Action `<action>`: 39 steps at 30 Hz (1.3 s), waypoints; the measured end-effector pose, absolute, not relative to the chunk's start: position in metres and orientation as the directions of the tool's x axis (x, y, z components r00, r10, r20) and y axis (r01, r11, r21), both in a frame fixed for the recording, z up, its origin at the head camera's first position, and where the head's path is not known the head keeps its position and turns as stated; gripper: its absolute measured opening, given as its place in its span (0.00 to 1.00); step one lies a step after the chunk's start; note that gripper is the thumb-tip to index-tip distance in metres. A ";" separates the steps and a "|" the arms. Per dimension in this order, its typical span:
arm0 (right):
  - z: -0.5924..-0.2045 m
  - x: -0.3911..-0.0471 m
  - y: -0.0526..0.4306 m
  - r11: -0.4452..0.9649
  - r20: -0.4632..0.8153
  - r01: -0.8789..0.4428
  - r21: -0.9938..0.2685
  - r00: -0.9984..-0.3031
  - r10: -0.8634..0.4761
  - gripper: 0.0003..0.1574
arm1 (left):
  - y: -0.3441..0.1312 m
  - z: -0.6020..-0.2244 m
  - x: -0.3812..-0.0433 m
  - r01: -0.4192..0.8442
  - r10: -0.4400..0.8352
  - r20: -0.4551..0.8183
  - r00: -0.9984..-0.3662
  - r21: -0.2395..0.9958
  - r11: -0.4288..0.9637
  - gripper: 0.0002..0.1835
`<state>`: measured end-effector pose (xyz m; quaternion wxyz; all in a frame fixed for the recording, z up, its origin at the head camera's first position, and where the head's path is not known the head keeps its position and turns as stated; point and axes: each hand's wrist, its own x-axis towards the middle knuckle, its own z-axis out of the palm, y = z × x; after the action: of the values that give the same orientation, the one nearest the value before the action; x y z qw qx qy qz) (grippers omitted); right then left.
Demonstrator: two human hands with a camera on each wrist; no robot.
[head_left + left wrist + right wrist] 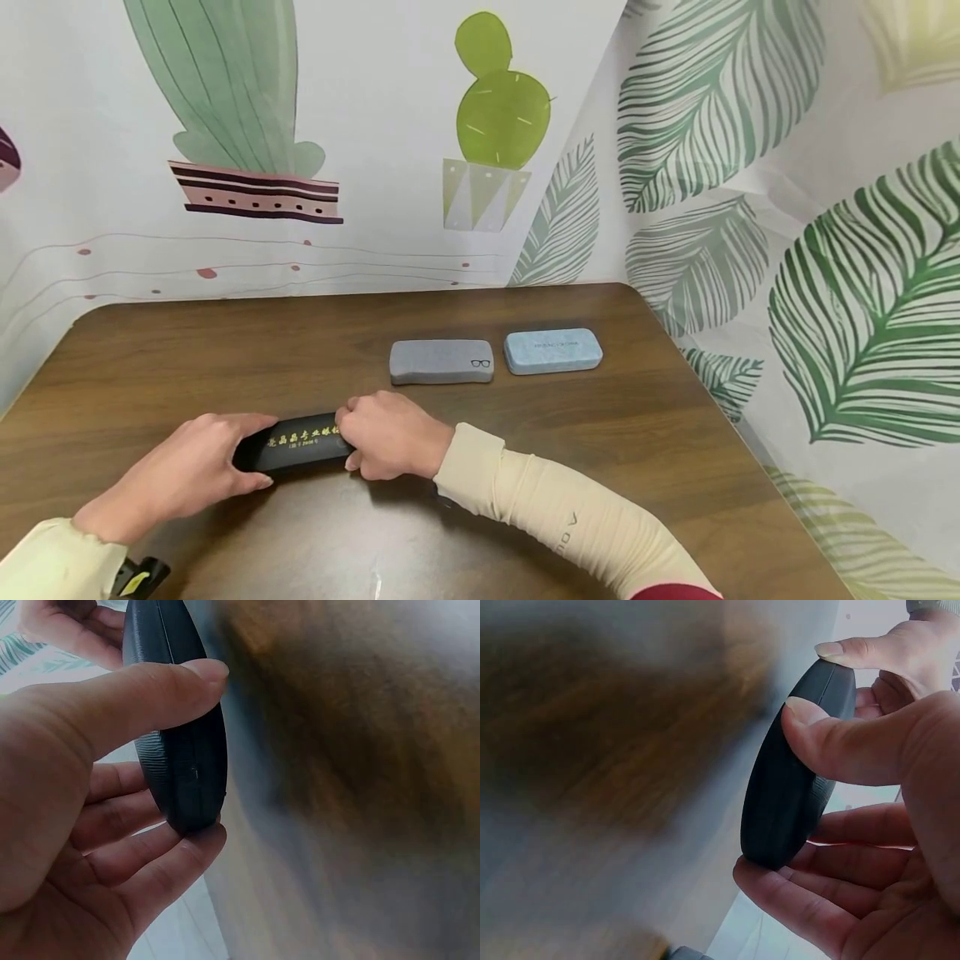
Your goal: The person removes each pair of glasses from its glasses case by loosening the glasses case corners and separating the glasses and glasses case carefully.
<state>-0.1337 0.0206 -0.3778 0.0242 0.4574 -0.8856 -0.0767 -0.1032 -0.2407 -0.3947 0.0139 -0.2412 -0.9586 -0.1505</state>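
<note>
A black glasses case [300, 443] with gold lettering on its lid lies between my two hands, left of the table's middle. My left hand [191, 462] grips its left end, thumb on the near side and fingers round the far side. At the opposite end my right hand [393, 435] holds it the same way, covering the last of the lettering. Both wrist views show the case [187, 765] from its narrow edge, with a thin seam along it. The right thumb presses near that seam on the case [780, 802], whose lid looks closed.
Behind the right hand lie a grey glasses case [441, 361] with a small spectacles print and a light blue glasses case [553, 351]. They sit side by side on the brown wooden table [600, 467]. A patterned wall covering [390, 125] rises behind the table's far edge.
</note>
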 end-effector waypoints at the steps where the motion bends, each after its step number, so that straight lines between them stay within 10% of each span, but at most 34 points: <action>1: -0.379 -0.133 0.021 0.570 -0.030 -0.807 0.155 -0.580 -0.814 0.17 | -0.240 -0.396 -0.103 0.467 0.459 0.098 -0.883 0.284 0.838 0.39; 39: -0.392 -0.137 0.017 0.583 0.008 -0.799 0.147 -0.589 -0.808 0.15 | -0.250 -0.406 -0.109 0.482 0.488 0.078 -0.870 0.350 0.803 0.39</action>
<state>-0.1367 0.0173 -0.3917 0.0369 0.4520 -0.8889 -0.0638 -0.1092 -0.2504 -0.4061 -0.0079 -0.2552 -0.9495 -0.1822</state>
